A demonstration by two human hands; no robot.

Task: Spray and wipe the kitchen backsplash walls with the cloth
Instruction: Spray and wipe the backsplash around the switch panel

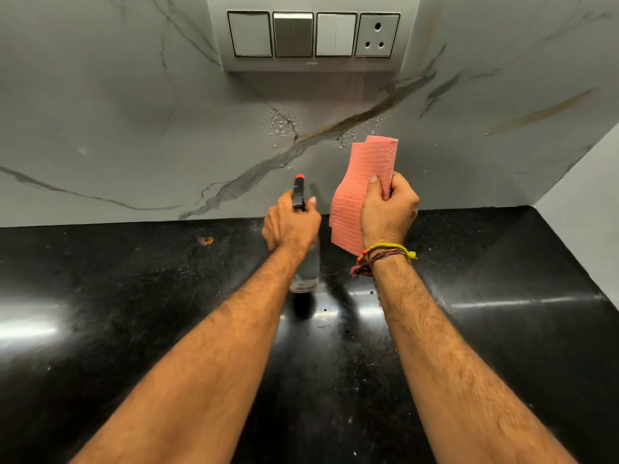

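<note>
My left hand (290,224) grips a clear spray bottle (305,272) by its black trigger head, the red nozzle tip pointing at the grey marble backsplash (134,128). The bottle hangs above the black countertop. My right hand (388,209) holds a folded pink cloth (371,165) upright, close in front of the wall. Droplets of spray (279,123) sit on the backsplash around a dark vein, just below the switch panel. A second patch of droplets shows by the cloth's top edge.
A switch panel (313,35) with three switches and a socket is set in the wall above the wet patch. The glossy black countertop (134,313) runs below. A side wall (586,202) closes the corner on the right.
</note>
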